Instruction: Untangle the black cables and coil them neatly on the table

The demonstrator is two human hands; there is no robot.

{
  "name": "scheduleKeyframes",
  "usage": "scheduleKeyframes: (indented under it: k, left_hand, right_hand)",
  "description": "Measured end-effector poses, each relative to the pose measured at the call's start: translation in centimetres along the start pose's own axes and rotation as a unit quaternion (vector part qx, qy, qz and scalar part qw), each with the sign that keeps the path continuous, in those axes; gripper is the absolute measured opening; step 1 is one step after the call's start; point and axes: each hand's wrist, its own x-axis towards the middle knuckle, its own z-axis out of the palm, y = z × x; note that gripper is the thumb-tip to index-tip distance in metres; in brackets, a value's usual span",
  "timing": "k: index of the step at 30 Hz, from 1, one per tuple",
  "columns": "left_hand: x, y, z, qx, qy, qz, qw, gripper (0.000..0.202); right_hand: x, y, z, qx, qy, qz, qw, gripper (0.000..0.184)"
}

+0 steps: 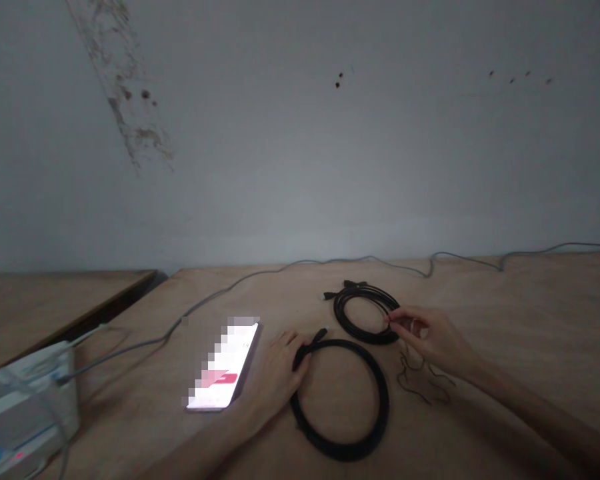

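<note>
Two coils of black cable lie on the wooden table. My left hand point(284, 365) rests flat on the wood with its fingers stretched forward, touching the left side of the near coil point(383, 400) by its plug end point(320, 335). At the right side of the far coil point(344, 327), thumb and forefinger of my right hand point(423, 330) are pinched together on the cable. Two black connectors point(347, 285) stick out from that coil's far left. Several thin, dark, bent ties point(415, 393) lie loose below my right hand.
A phone point(235, 360) with a lit screen lies left of my left hand. White power adapters or a power strip point(30, 400) crowd the left edge. One grey cord point(200, 305) runs from there along the wall point(300, 167). A gap point(125, 303) separates a second table at left.
</note>
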Motion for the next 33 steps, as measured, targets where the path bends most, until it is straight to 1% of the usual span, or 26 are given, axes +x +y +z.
scheduleKeyframes:
  k: [3, 5, 6, 8, 10, 11, 13, 15, 17, 19, 22, 25, 27, 29, 31, 33]
  left_hand:
    - [0.2, -0.1, -0.2, 0.007, 0.005, -0.004, 1.0, 0.016]
    - [0.3, -0.2, -0.3, 0.008, 0.009, -0.001, 1.0, 0.015]
    - [0.3, -0.2, -0.3, 0.008, 0.01, 0.002, 1.0, 0.015]
    - [0.4, -0.3, -0.2, 0.012, 0.015, 0.006, 1.0, 0.015]
    - [0.4, -0.3, -0.2, 0.019, 0.016, 0.007, 1.0, 0.015]
    - [0.4, -0.3, -0.2, 0.022, 0.016, 0.005, 1.0, 0.016]
    - [0.4, -0.2, -0.3, 0.031, 0.014, -0.002, 0.999, 0.016]
    - [0.3, -0.1, -0.5, 0.05, 0.012, -0.01, 0.999, 0.013]
    - [0.3, 0.0, -0.7, 0.082, 0.012, -0.024, 0.996, 0.009]
    - [0.4, 0.1, -1.0, 0.122, 0.011, -0.039, 0.992, 0.007]
    - [0.4, 0.3, -1.4, 0.176, -0.007, -0.067, 0.982, 0.006]
    - [0.3, 0.5, -1.8, 0.198, -0.038, -0.094, 0.975, 0.018]
    - [0.2, 0.6, -2.0, 0.184, -0.047, -0.082, 0.978, 0.03]
    - [0.1, 0.7, -2.1, 0.146, -0.037, -0.049, 0.987, 0.039]
    - [0.1, 0.7, -2.1, 0.103, -0.004, -0.014, 0.995, 0.041]
    - [0.1, 0.6, -2.0, 0.081, 0.028, 0.017, 0.996, 0.032]
  right_hand:
    - [-0.3, 0.2, -1.4, -0.07, -0.069, -0.023, 0.995, 0.023]
    - [-0.7, 0.4, -1.8, -0.098, -0.118, -0.056, 0.987, 0.02]
    - [-0.9, 0.4, -1.7, -0.106, -0.133, -0.072, 0.983, 0.019]
    - [-1.4, 0.6, -1.1, -0.117, -0.128, -0.092, 0.98, 0.018]
    - [-1.9, 0.7, 0.1, -0.122, -0.084, -0.094, 0.984, 0.023]
    - [-2.2, 0.8, 0.7, -0.121, -0.077, -0.102, 0.984, 0.024]
    - [-2.6, 0.8, 1.7, -0.118, -0.087, -0.132, 0.98, 0.022]
    - [-2.9, 0.7, 2.1, -0.107, -0.102, -0.16, 0.976, 0.021]
    - [-3.1, 0.5, 2.1, -0.096, -0.102, -0.172, 0.975, 0.021]
    - [-3.2, 0.3, 1.9, -0.086, -0.082, -0.169, 0.978, 0.022]
    - [-3.2, 0.2, 1.5, -0.076, -0.061, -0.161, 0.982, 0.02]
    - [-3.2, 0.4, 1.4, -0.075, -0.073, -0.159, 0.982, 0.02]
    - [-3.2, 0.4, 1.4, -0.074, -0.076, -0.162, 0.981, 0.021]
    - [-3.2, 0.3, 1.3, -0.066, -0.081, -0.165, 0.981, 0.023]
    - [-3.2, 0.2, 1.2, -0.051, -0.085, -0.163, 0.982, 0.024]
    - [-3.3, 0.1, 1.2, -0.039, -0.092, -0.159, 0.982, 0.024]
